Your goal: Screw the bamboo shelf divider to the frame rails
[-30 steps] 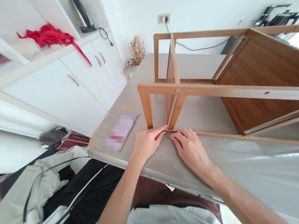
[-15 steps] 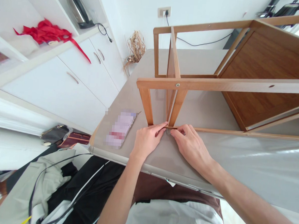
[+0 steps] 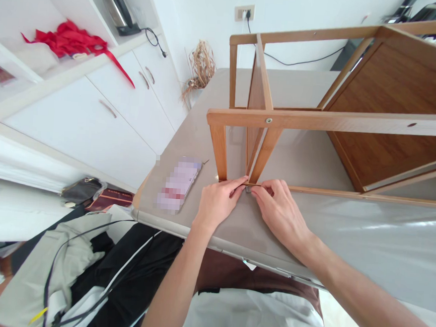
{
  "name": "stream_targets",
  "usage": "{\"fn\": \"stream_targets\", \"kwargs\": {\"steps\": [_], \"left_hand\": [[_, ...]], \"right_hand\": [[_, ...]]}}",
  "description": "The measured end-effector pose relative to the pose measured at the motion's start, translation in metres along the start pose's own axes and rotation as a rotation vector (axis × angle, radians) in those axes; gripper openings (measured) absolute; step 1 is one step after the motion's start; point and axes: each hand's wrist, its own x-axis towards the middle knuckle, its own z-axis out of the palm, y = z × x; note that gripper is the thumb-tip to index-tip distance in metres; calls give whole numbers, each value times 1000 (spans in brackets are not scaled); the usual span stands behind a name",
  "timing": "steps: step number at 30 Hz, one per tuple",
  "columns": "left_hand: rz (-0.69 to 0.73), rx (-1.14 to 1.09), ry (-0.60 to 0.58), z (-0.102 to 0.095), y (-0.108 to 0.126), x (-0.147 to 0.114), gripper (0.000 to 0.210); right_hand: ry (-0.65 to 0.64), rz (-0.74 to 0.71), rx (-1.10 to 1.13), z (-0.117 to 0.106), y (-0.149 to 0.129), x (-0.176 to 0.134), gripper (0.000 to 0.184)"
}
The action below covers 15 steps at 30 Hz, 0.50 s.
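Note:
A wooden shelf frame lies on its side on the table. At its near lower corner, my left hand pinches the bottom rail beside a short upright, index finger over the wood and thumb in front. Just to the right, my right hand is closed, thumb and fingertips together on a small bent metal hex key. The key's short silver end shows between the two hands, against the rail; the rest is mostly hidden by my fingers. A bolt head sits in the upper rail.
A phone-like flat item, blurred, lies on the grey table left of my hands, with a small pointed metal piece by its top. White cabinets stand at the left. Clothes and cables are heaped below the table edge.
The hex key between my hands has turned a little, and my right fingers have shifted slightly with it. My left hand keeps its hold; the whole view has moved slightly.

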Motion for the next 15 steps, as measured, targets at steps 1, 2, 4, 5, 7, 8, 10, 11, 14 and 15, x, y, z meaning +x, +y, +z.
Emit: {"fn": "stream_targets", "kwargs": {"steps": [1,2,4,5,7,8,10,11,14,15], "left_hand": [[-2,1,1,0,0,0,30],[-3,1,2,0,0,0,30],[0,0,0,0,0,0,30],[2,0,1,-1,0,0,30],[3,5,2,-1,0,0,30],[3,8,0,-1,0,0,30],[1,12,-9,-1,0,1,31],[0,12,-13,-1,0,1,31],[-3,12,-13,-2,1,1,31],[-4,13,-10,-2,2,1,31]], "right_hand": [[10,-3,7,0,0,0,19],[22,-5,14,1,-1,1,20],[48,-5,15,1,-1,2,21],[58,-4,9,1,-2,2,21],[62,-4,-8,0,-2,2,19],[59,-5,-19,0,-2,2,18],[55,-4,-45,-2,-1,2,18],[56,-2,-58,-3,-1,2,18],[48,-13,-82,-4,1,2,20],[36,-20,-77,-4,2,2,21]]}}
